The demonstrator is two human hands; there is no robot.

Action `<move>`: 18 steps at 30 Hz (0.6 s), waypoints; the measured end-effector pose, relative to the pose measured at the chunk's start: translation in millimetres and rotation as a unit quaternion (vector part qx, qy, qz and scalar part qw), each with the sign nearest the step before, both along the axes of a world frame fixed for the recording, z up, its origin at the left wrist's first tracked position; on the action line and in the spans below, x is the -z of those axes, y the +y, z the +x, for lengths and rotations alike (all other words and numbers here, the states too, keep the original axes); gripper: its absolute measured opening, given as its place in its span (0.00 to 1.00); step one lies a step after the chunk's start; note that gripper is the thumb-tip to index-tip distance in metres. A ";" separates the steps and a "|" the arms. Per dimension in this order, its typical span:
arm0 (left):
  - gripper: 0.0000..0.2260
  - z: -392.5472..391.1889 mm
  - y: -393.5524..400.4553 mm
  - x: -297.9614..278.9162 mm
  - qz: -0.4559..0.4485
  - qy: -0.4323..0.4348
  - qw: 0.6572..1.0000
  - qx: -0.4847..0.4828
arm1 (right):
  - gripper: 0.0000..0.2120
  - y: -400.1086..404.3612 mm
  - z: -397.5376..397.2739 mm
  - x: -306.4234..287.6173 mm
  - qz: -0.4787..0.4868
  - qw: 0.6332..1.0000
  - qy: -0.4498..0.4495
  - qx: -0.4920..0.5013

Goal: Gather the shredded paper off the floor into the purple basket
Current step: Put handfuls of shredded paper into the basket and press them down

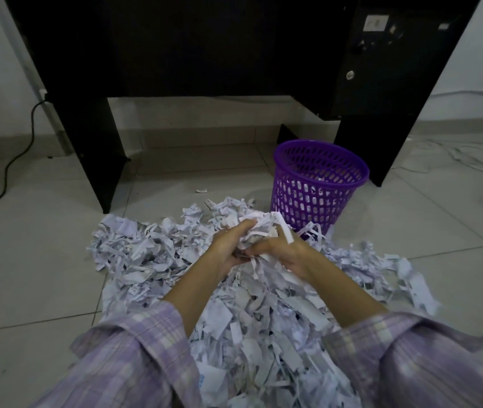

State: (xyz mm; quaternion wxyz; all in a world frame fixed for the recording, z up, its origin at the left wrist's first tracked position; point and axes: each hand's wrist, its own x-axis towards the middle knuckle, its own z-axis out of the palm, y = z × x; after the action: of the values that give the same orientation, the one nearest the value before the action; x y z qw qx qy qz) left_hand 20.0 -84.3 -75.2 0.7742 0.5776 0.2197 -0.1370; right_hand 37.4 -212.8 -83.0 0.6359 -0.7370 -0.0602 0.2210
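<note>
A wide heap of white shredded paper (151, 254) covers the tiled floor in front of me. My left hand (228, 245) and my right hand (284, 251) are cupped together above the heap, both gripping one bunch of shredded paper (259, 228) between them. Strips hang down from the bunch. The purple basket (319, 184) stands upright just beyond my hands, to the right, with some paper showing through its mesh wall.
A black desk (175, 54) stands over the floor behind the heap, with its left leg (95, 148) and right leg (381, 142) on either side of the basket. A black cable (7, 169) trails at left, white cables (470, 160) at right.
</note>
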 end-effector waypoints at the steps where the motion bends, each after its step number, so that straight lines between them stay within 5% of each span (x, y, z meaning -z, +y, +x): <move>1: 0.14 1.1 -0.1 2.4 0.005 -0.002 1.000 0.000 | 0.32 -1.2 -1.8 -0.7 0.016 1.000 0.020 0.000; 3: 0.16 1.2 0.5 4.2 0.014 -0.011 1.000 0.000 | 0.46 -4.5 -1.9 2.7 0.057 0.997 0.061 -0.001; 8: 0.25 4.1 3.2 8.2 0.001 -0.037 0.999 -0.022 | 0.55 -10.7 -3.1 3.5 0.147 0.982 0.098 0.064; 11: 0.14 3.5 2.3 6.5 -0.011 -0.057 0.998 -0.017 | 0.60 -11.6 5.9 12.2 0.161 0.979 0.104 0.071; 13: 0.03 4.5 1.6 6.2 -0.019 -0.073 0.997 -0.015 | 0.53 -6.6 4.9 6.6 0.141 0.983 0.106 0.045; 16: 0.03 7.5 1.4 10.0 -0.014 -0.104 0.994 -0.021 | 0.34 0.1 3.1 -2.2 0.121 0.986 0.114 0.032; 18: 0.06 7.9 2.8 12.7 0.003 -0.112 0.994 -0.010 | 0.31 1.8 3.5 -4.3 0.123 0.983 0.130 0.029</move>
State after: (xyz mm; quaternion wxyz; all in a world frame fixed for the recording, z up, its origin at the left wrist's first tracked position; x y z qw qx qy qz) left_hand 28.0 -81.5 -87.9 0.7933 0.5898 0.1375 -0.0629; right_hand 41.0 -211.0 -78.7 0.7303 -0.6195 0.0183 0.2873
